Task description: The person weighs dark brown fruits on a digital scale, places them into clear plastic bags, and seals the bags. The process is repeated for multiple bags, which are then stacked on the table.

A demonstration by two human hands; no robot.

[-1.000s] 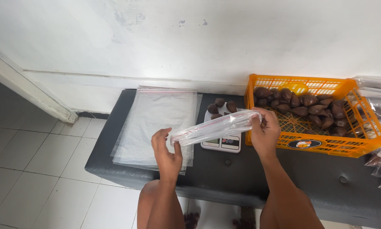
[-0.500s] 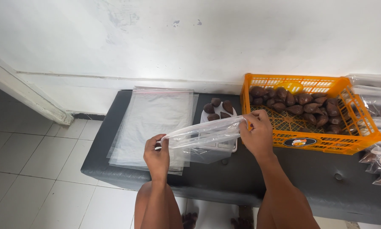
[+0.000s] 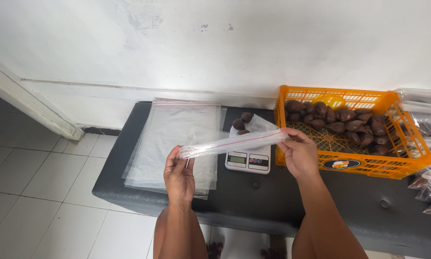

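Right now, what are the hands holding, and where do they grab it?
A clear bag, stretched flat: left hand pinches its left end, right hand its right end.

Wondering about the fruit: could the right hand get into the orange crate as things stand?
Probably yes: the right hand is beside the open-topped orange crate, though it now pinches the plastic bag.
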